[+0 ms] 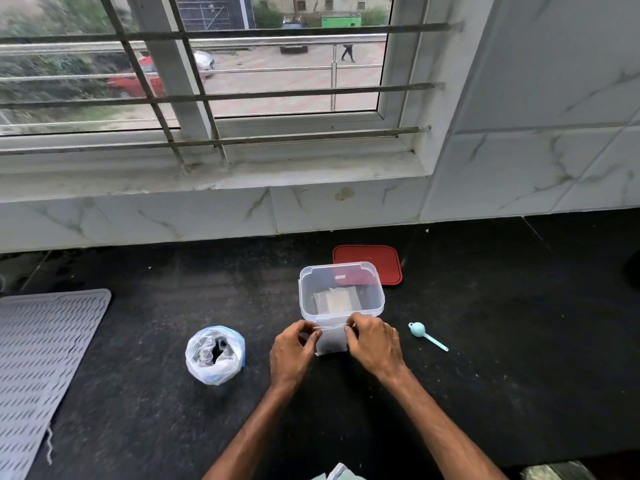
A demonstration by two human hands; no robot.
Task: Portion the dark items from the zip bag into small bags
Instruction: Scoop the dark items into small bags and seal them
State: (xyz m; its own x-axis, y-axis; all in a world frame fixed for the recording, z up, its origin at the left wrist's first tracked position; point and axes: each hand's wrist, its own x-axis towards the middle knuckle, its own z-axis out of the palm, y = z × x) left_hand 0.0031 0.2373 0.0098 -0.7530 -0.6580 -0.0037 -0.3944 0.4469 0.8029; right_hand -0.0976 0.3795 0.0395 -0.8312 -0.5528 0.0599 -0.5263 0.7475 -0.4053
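Small bag (330, 342), just in front of the clear tub (341, 289), is pinched at its top corners by my left hand (294, 348) and right hand (372, 344). I'd press the seal evenly, keeping the bag upright.

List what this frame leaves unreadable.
Head view only.
small bag: top edge covered by fingers of the left hand and right hand; sealed or not, unknown.
zip bag: crumpled plastic hides the amount inside.
packets in clear container: blurred by its wall, uncountable.
pale object: cut by bottom edge.
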